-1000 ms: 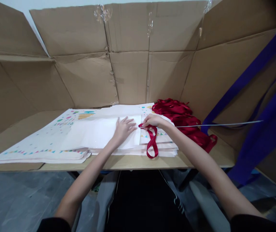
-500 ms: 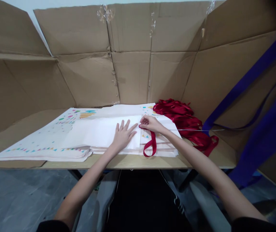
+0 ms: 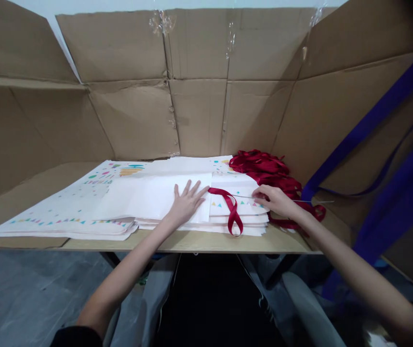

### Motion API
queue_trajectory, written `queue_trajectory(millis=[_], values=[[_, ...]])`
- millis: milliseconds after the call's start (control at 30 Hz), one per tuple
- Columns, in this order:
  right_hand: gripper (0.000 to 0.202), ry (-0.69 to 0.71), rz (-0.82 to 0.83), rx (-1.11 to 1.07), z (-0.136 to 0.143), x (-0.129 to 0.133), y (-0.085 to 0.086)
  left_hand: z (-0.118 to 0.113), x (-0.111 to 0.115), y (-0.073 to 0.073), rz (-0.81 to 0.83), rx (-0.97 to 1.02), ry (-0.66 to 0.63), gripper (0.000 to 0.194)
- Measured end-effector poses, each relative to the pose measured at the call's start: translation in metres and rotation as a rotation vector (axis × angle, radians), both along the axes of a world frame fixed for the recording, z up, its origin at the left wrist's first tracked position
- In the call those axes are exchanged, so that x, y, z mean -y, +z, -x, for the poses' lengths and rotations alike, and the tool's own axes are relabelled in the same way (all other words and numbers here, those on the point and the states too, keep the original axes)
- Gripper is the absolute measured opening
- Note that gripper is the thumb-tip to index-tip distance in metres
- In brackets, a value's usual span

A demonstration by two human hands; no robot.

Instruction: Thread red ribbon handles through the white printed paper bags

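Note:
My left hand [image 3: 187, 202] lies flat with fingers spread on a white paper sheet [image 3: 144, 195], its fingertips near the sheet's right edge. A looped red ribbon [image 3: 232, 212] runs from beside those fingertips across the stacked printed paper and droops over the front edge. To the right, my right hand [image 3: 269, 198] pinches a thin metal rod [image 3: 243, 196], whose left end reaches the ribbon and whose other end sticks out past the wrist. Behind this hand is a heap of red ribbons [image 3: 260, 164].
Printed sheets [image 3: 61, 205] with coloured shapes are piled at the left of the table [image 3: 192, 245]. Cardboard walls [image 3: 126, 115] stand around the back and sides. Blue ribbons [image 3: 368, 115] hang at the right. Chair arms are below the table.
My right hand has moved right, away from the paper's edge, along with the thin rod. The ribbon loop has shifted slightly right. My left hand stays on the sheet.

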State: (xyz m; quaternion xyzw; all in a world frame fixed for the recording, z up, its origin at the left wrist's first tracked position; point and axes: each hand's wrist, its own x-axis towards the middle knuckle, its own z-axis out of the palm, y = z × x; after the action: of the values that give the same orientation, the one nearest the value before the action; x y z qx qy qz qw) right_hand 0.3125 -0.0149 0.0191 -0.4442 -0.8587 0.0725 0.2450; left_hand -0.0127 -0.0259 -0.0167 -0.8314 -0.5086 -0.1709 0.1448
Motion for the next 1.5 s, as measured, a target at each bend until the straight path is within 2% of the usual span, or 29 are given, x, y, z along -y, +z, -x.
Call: queue_trajectory(millis=[133,267,367,533,633,700,800,900,1000,1067,1167,1300,1400,1500], values=[[0.026,-0.006,-0.132,0.021,-0.005,-0.002,-0.005,0.000,0.003,0.000,-0.010,-0.007,-0.040,0.051],[0.024,0.025,-0.197,-0.027,0.008,-0.017,-0.003,-0.001,0.003,0.003,0.016,0.004,-0.053,0.052],[0.020,0.095,-0.161,-0.059,0.034,-0.031,0.000,-0.002,0.002,0.005,0.028,-0.001,-0.054,0.052],[0.023,0.187,-0.170,-0.030,0.094,-0.046,0.003,-0.003,0.001,0.005,0.002,-0.033,-0.050,0.053],[0.025,0.230,-0.159,-0.024,0.112,-0.049,0.003,-0.002,0.002,0.005,-0.001,-0.057,-0.064,0.055],[0.020,0.197,-0.152,-0.029,0.105,-0.049,0.004,0.000,0.002,0.005,-0.006,-0.070,-0.068,0.056],[0.011,0.079,-0.108,-0.007,0.064,-0.047,0.005,0.001,0.002,0.003,-0.010,-0.068,-0.068,0.057],[0.011,-0.039,-0.110,0.016,0.013,-0.042,0.003,0.001,0.000,0.000,-0.008,-0.032,-0.055,0.071],[0.017,-0.117,-0.183,0.112,-0.007,-0.036,0.000,-0.002,-0.003,-0.002,0.007,-0.008,-0.035,0.086],[0.018,-0.145,-0.223,0.196,0.006,-0.035,-0.002,-0.005,-0.004,-0.003,0.022,-0.018,-0.030,0.089],[0.022,-0.102,-0.231,0.252,0.052,-0.036,-0.002,-0.010,-0.005,-0.002,0.043,-0.036,-0.017,0.088],[0.023,-0.004,-0.213,0.198,0.109,-0.045,-0.002,-0.014,-0.004,0.000,0.063,-0.028,0.004,0.085],[0.021,0.013,-0.156,0.106,0.117,-0.049,-0.001,-0.010,-0.005,0.006,0.113,0.004,-0.010,0.081],[0.014,-0.013,-0.092,0.037,0.094,-0.049,0.003,0.005,-0.011,0.017,0.159,0.056,-0.052,0.068]])
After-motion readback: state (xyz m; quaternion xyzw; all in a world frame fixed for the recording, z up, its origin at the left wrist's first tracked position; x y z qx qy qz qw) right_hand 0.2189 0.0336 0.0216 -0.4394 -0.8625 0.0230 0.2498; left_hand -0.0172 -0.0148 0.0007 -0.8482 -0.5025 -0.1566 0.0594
